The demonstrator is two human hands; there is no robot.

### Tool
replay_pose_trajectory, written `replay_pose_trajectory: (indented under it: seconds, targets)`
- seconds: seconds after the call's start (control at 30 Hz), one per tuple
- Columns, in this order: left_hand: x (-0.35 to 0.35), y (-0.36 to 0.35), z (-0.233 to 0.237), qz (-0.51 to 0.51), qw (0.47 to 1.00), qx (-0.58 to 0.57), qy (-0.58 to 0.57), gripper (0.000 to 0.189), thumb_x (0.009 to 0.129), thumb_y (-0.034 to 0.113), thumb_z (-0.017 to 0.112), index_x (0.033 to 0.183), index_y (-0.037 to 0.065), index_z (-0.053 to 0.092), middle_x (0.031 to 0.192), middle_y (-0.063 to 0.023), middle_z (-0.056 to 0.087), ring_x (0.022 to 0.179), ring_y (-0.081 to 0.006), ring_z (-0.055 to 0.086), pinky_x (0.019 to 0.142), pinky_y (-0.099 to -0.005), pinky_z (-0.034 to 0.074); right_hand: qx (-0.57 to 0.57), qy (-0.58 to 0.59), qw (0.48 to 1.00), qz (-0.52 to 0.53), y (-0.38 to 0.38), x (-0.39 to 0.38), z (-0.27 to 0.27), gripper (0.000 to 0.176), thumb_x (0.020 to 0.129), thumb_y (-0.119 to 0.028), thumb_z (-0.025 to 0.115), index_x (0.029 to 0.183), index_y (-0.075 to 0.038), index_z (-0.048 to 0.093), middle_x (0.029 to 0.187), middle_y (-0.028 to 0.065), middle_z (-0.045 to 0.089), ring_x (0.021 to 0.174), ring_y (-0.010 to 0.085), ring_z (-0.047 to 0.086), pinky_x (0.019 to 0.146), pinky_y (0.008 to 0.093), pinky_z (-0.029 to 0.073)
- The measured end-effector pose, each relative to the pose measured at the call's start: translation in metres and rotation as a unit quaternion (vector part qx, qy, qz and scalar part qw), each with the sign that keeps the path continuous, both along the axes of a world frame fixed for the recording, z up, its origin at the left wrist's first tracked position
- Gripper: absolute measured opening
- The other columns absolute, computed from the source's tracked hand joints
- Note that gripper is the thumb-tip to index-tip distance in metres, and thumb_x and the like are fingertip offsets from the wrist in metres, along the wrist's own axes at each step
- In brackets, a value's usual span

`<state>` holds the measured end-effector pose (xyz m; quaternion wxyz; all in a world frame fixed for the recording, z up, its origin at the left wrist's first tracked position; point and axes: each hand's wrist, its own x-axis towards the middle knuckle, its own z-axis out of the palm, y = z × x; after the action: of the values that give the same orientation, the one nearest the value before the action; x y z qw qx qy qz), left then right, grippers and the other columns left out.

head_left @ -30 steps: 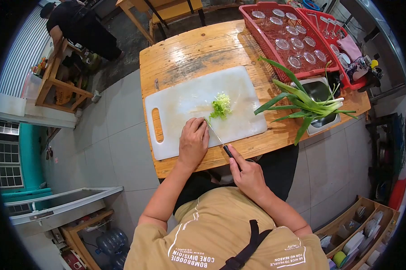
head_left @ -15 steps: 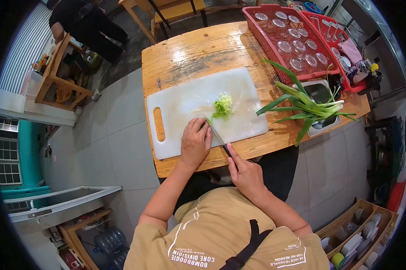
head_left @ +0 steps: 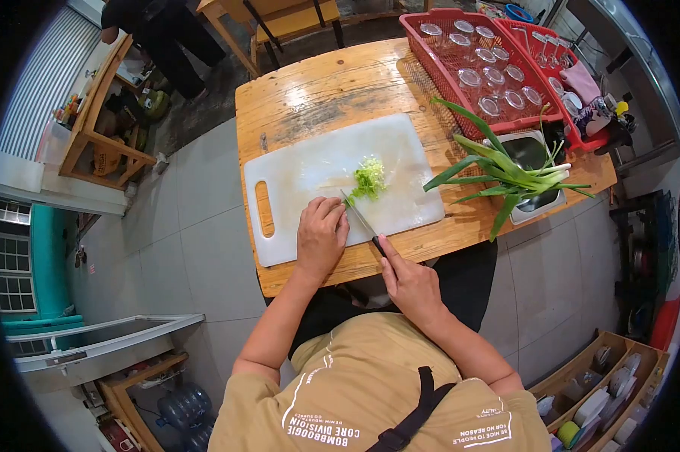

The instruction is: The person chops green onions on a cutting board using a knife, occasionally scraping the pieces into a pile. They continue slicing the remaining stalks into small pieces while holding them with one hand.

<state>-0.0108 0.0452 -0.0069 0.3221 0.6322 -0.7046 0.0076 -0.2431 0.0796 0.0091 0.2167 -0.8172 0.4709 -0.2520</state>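
My right hand (head_left: 414, 286) grips the black handle of a knife (head_left: 365, 218), its blade slanting away toward the upper left over the white cutting board (head_left: 287, 245). Beside the blade, my left hand (head_left: 323, 232) rests on the board with curled fingers, closed over a spring onion that is almost wholly hidden; only a bit of green shows at the fingertips. Just beyond the knife tip lies a small heap of chopped spring onion (head_left: 369, 179), pale green to white. Whole leeks or large spring onions (head_left: 506, 169) lie at the right, across a metal container (head_left: 532, 154).
The board lies on a wooden table (head_left: 302, 94). A red plastic crate (head_left: 438, 64) of upturned glasses stands at the back right, beside another red basket (head_left: 577, 139) with utensils and a pink cloth (head_left: 581, 81). A person in dark clothes (head_left: 167, 41) stands at the far left.
Both hands and the knife stay at nearly the same spot on the board, the blade shifting only slightly. The whole view has moved a little. The person at the far left has shifted posture.
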Motion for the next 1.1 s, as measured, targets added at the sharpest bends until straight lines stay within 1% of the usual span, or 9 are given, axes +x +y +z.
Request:
replay_pose_trajectory:
  seconds: [0.2, 0.3, 0.5, 0.6, 0.7, 0.77, 0.87, 1.0, 1.1]
  targets:
    - [-0.001, -0.005, -0.001, 0.02, 0.999, 0.017, 0.036, 0.02, 0.093, 0.006, 0.082, 0.112, -0.001, 0.079, 0.108, -0.014, 0.071, 0.105, -0.0353, 0.067, 0.093, -0.0464, 0.056, 0.019, 0.022, 1.0, -0.008, 0.001, 0.003, -0.005, 0.052, 0.111, -0.028, 0.065, 0.162, -0.018, 0.06, 0.068, 0.0125, 0.069, 0.057, 0.0329, 0.07, 0.055, 0.0465, 0.057]
    - [0.0, -0.005, 0.002, 0.018, 0.998, 0.038, 0.04, 0.017, 0.095, 0.004, 0.079, 0.111, -0.002, 0.078, 0.108, -0.0148, 0.07, 0.106, -0.0345, 0.066, 0.093, -0.045, 0.057, 0.021, 0.021, 1.0, -0.009, 0.001, 0.0, -0.001, 0.052, 0.111, -0.028, 0.066, 0.162, -0.018, 0.06, 0.066, 0.012, 0.068, 0.056, 0.0326, 0.069, 0.055, 0.0461, 0.057]
    - [0.005, -0.007, -0.003, 0.009, 0.999, 0.028, 0.045, 0.014, 0.095, 0.003, 0.08, 0.108, -0.001, 0.078, 0.109, -0.0145, 0.071, 0.103, -0.0349, 0.067, 0.091, -0.0449, 0.057, 0.01, 0.036, 0.999, -0.002, 0.001, -0.003, -0.003, 0.053, 0.111, -0.028, 0.067, 0.162, -0.018, 0.06, 0.068, 0.0114, 0.069, 0.057, 0.0316, 0.07, 0.054, 0.0464, 0.056]
    - [0.008, -0.006, 0.001, -0.004, 0.999, 0.037, 0.036, 0.014, 0.095, 0.003, 0.079, 0.108, -0.001, 0.078, 0.108, -0.0141, 0.07, 0.103, -0.0344, 0.067, 0.09, -0.0452, 0.057, -0.018, 0.003, 1.0, -0.005, -0.004, 0.004, -0.009, 0.052, 0.111, -0.027, 0.067, 0.162, -0.019, 0.06, 0.068, 0.0112, 0.069, 0.057, 0.0313, 0.071, 0.055, 0.0465, 0.056]
    - [0.015, -0.005, 0.003, -0.022, 0.998, 0.046, 0.026, 0.014, 0.095, 0.004, 0.08, 0.109, 0.0, 0.078, 0.107, -0.0135, 0.07, 0.102, -0.034, 0.067, 0.089, -0.0451, 0.057, 0.009, -0.011, 1.0, -0.015, -0.006, -0.003, -0.002, 0.051, 0.111, -0.026, 0.066, 0.161, -0.018, 0.061, 0.07, 0.0132, 0.071, 0.058, 0.0337, 0.071, 0.056, 0.0472, 0.056]
    - [0.015, -0.005, 0.003, -0.02, 0.998, 0.046, 0.033, 0.015, 0.094, 0.004, 0.08, 0.109, 0.0, 0.079, 0.107, -0.0133, 0.07, 0.102, -0.0338, 0.067, 0.089, -0.045, 0.057, 0.052, -0.053, 0.997, -0.008, -0.005, -0.008, 0.004, 0.05, 0.111, -0.025, 0.066, 0.16, -0.017, 0.062, 0.073, 0.0161, 0.072, 0.061, 0.0369, 0.071, 0.058, 0.0487, 0.057]
    - [0.013, -0.006, 0.001, -0.021, 0.998, 0.042, 0.036, 0.016, 0.093, 0.004, 0.081, 0.11, 0.001, 0.079, 0.107, -0.013, 0.07, 0.102, -0.0335, 0.067, 0.089, -0.0446, 0.057, 0.094, -0.056, 0.994, -0.008, -0.004, -0.009, 0.016, 0.049, 0.111, -0.025, 0.065, 0.159, -0.016, 0.062, 0.073, 0.0183, 0.072, 0.062, 0.039, 0.072, 0.059, 0.0497, 0.057]
    - [0.014, -0.007, 0.003, -0.024, 0.999, 0.035, 0.026, 0.019, 0.092, 0.003, 0.082, 0.11, 0.001, 0.08, 0.107, -0.0129, 0.071, 0.102, -0.033, 0.067, 0.089, -0.0442, 0.058, 0.103, -0.063, 0.993, -0.008, 0.001, -0.007, 0.016, 0.049, 0.111, -0.024, 0.065, 0.16, -0.016, 0.062, 0.07, 0.0181, 0.071, 0.061, 0.0389, 0.071, 0.059, 0.0498, 0.058]
    - [0.015, -0.008, 0.001, -0.024, 0.999, 0.03, 0.022, 0.018, 0.091, 0.003, 0.082, 0.109, 0.001, 0.08, 0.106, -0.0129, 0.072, 0.101, -0.0328, 0.067, 0.089, -0.0439, 0.058, 0.113, -0.073, 0.991, -0.003, 0.005, -0.006, 0.017, 0.049, 0.111, -0.021, 0.067, 0.16, -0.016, 0.062, 0.071, 0.0209, 0.069, 0.064, 0.0406, 0.071, 0.062, 0.0487, 0.056]
